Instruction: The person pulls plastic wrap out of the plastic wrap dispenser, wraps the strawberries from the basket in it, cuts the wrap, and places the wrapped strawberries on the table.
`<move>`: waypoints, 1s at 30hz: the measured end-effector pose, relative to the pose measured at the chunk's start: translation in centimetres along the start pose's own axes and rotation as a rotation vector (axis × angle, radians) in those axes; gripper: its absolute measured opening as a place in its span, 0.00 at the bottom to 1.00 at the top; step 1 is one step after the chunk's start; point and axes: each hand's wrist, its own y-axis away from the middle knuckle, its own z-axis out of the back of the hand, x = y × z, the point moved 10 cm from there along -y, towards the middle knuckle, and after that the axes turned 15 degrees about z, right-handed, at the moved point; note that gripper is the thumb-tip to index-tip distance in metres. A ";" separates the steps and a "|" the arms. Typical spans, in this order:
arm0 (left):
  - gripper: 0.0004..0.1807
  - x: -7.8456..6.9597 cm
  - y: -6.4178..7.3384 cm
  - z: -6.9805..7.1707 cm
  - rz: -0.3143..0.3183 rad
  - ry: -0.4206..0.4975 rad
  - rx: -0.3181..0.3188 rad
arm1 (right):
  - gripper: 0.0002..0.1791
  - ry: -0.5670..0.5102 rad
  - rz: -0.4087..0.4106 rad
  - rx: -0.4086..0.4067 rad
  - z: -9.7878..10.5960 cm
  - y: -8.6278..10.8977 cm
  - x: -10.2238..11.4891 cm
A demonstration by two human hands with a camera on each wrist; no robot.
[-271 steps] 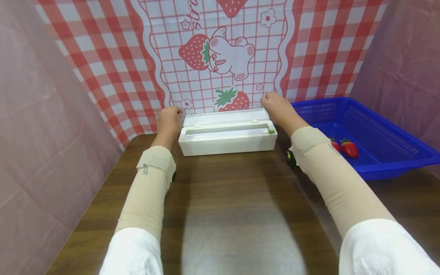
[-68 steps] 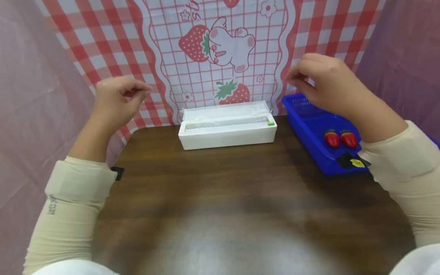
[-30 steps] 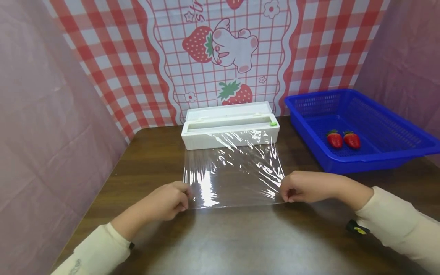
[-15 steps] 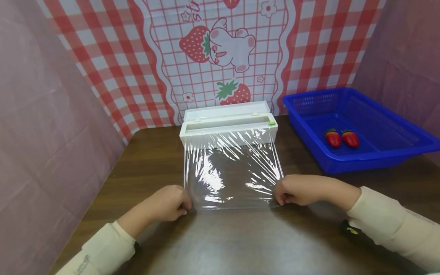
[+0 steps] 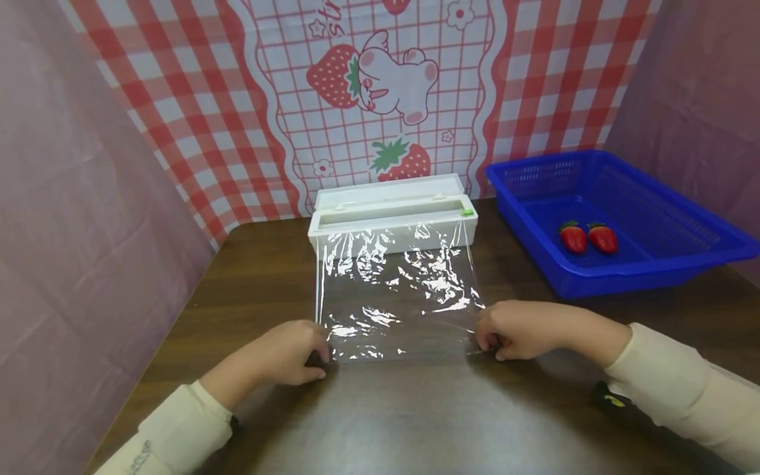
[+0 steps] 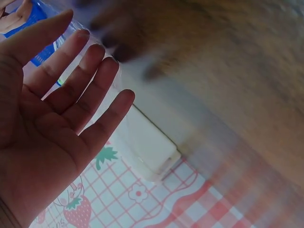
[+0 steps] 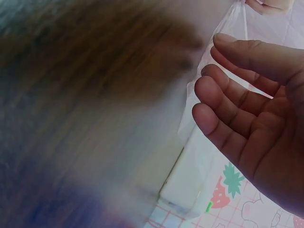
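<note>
A sheet of clear cling film [image 5: 398, 303] runs from a white cling film dispenser box [image 5: 388, 192], its lid raised, towards me over the wooden table. At the sheet's near left corner is my left hand [image 5: 291, 353]. Its fingers [image 6: 90, 88] are extended and the thumb stands apart from them. My right hand [image 5: 525, 330] touches the near right corner; its fingers [image 7: 232, 107] are loosely bent, with the thumb close over the index finger. Neither hand shows a clear pinch on the film. A green slider [image 5: 467, 212] sits at the box's right end.
A blue plastic basket [image 5: 647, 270] stands at the right, holding two strawberries [image 5: 572, 237]. Behind the box hangs a red checked cloth [image 5: 196, 105] with printed strawberries. Pinkish curtains [image 5: 77, 231] flank the brown table [image 5: 380, 422].
Earlier both hands rose from the box, then drew the film towards me, pinching its corners. Since half a second ago the film has slackened, and the left thumb and fingers have parted.
</note>
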 end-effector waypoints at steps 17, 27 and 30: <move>0.04 -1.5 -0.8 2.3 -0.027 0.055 -0.129 | 0.11 0.113 0.003 -0.037 3.7 0.5 2.4; 0.05 -2.5 -1.5 2.9 -0.006 0.080 -0.085 | 0.12 0.247 -0.099 -0.058 11.6 2.0 2.7; 0.04 -2.6 -1.6 3.1 -0.004 0.075 -0.087 | 0.10 0.289 -0.234 -0.042 14.5 3.5 0.3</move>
